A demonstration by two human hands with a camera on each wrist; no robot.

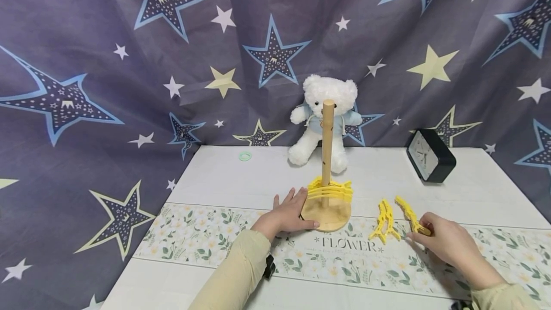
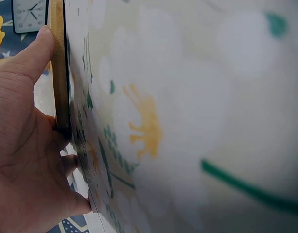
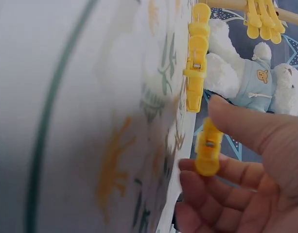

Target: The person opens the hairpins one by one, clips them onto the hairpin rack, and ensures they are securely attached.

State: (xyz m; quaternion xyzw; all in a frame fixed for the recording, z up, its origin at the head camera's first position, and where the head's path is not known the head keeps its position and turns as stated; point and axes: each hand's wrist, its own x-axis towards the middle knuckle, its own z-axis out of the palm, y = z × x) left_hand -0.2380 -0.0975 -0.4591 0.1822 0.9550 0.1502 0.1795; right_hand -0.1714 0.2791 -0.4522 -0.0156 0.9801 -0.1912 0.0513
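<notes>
A wooden stand has a round base (image 1: 329,221) and an upright pole (image 1: 327,142). Several yellow clips (image 1: 340,191) cluster around the pole low down. My left hand (image 1: 289,212) rests against the base's left side, fingers spread behind and thumb (image 2: 37,51) along its edge. My right hand (image 1: 449,245) pinches one end of a long, slightly curved yellow spring clip (image 1: 409,210) between thumb and fingers. In the right wrist view this clip (image 3: 208,148) appears end-on. Two similar yellow clips (image 1: 384,221) lie side by side on the table, just left of the right hand.
Behind the stand sits a white teddy bear (image 1: 325,118) in a blue top. A black clock (image 1: 430,156) stands at the back right, and a small green ring (image 1: 245,156) lies at the back left. The white table (image 1: 206,181) carries a flowered strip; a star-patterned curtain (image 1: 206,37) hangs behind.
</notes>
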